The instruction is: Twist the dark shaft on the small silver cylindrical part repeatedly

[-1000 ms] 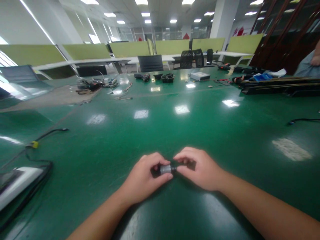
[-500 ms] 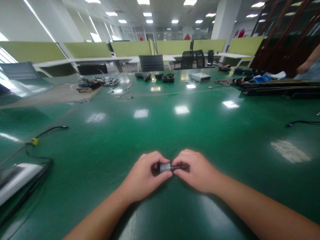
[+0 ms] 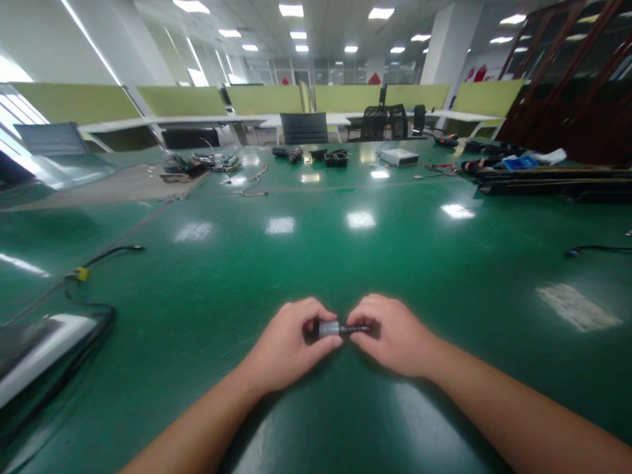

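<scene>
Green table (image 3: 316, 263): glossy top, ceiling lights reflected, extending under both hands. Yellow-green partitions (image 3: 261, 99) stand beyond it; a dark wooden cabinet (image 3: 567, 99) stands at far right. A black office chair (image 3: 303, 127) is at the table's far edge.

Long black bars (image 3: 553, 181) lie stacked at far right, with a blue item (image 3: 521, 162) at their rear. A device with a white frame (image 3: 59, 336) sits at the left edge, partly out of view; a black cable (image 3: 101, 322) runs beside it.

Left hand (image 3: 291, 345): near the table's close edge, thumb and fingers pinching the grey cylindrical body from opposite sides. Right hand (image 3: 395, 336): facing it, thumb and fingertips pinching the dark shaft, remaining fingers curled.

Flat silver box (image 3: 399, 157): far side of table, right of centre. Yellow tag (image 3: 81, 273): on a thin cable, left side.

Grey cylindrical body (image 3: 329, 328): between the hands, lying roughly horizontal, its left end in the left hand's shadow. Dark shaft (image 3: 355, 329): narrower, in line with the body, pointing right into the right hand's grasp. Fine detail is blurred.
</scene>
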`<move>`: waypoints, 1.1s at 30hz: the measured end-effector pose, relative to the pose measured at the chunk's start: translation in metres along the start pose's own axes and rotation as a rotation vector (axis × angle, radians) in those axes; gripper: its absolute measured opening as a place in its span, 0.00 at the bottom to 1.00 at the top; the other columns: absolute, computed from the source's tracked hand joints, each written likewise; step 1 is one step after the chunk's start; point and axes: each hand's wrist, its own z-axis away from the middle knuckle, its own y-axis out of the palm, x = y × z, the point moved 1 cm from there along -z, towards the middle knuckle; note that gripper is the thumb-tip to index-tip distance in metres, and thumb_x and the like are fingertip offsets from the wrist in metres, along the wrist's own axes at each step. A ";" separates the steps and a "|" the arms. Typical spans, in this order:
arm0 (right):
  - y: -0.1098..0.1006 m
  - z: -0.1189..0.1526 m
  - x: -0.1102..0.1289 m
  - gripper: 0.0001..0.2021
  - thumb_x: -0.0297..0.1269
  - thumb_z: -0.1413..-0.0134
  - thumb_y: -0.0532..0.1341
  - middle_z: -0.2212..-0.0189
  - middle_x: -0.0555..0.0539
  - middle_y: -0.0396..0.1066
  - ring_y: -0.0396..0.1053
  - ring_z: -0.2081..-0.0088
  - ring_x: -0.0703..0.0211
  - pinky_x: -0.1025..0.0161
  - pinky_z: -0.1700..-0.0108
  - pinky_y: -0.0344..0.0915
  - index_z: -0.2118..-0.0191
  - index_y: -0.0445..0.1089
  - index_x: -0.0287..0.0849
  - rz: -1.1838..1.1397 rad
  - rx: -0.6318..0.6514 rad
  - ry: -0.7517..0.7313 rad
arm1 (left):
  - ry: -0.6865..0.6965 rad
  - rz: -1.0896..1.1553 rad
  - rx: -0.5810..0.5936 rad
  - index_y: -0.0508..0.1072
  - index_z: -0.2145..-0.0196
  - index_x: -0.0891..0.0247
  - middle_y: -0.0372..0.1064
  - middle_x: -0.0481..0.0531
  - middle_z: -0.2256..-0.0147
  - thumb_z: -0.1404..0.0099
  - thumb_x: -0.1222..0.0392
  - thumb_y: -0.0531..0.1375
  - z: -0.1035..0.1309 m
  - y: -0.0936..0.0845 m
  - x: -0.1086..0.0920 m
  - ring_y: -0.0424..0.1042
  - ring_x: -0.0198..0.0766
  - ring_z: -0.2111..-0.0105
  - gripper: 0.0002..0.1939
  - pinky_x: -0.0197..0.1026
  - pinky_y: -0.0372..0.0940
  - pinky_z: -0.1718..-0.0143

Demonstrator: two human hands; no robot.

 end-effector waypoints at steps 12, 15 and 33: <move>0.000 -0.001 0.000 0.04 0.29 0.47 0.68 0.70 0.50 0.72 0.67 0.65 0.59 0.62 0.62 0.60 0.65 0.74 0.42 -0.008 -0.003 0.014 | 0.008 -0.006 0.002 0.76 0.61 0.59 0.73 0.48 0.66 0.38 0.53 0.67 0.000 -0.001 0.000 0.70 0.39 0.66 0.10 0.40 0.60 0.63; -0.001 0.000 0.000 0.04 0.29 0.48 0.67 0.70 0.50 0.72 0.67 0.65 0.59 0.62 0.62 0.60 0.66 0.73 0.42 -0.010 -0.008 0.011 | 0.011 -0.006 0.003 0.76 0.62 0.59 0.73 0.48 0.66 0.38 0.53 0.67 0.000 -0.001 -0.001 0.70 0.39 0.67 0.09 0.40 0.60 0.63; -0.006 0.000 -0.005 0.05 0.27 0.52 0.66 0.70 0.51 0.72 0.67 0.64 0.58 0.59 0.59 0.57 0.68 0.71 0.42 0.080 -0.023 0.033 | -0.006 -0.024 0.013 0.77 0.59 0.58 0.73 0.48 0.66 0.36 0.53 0.66 0.001 -0.001 0.002 0.69 0.40 0.66 0.10 0.40 0.60 0.63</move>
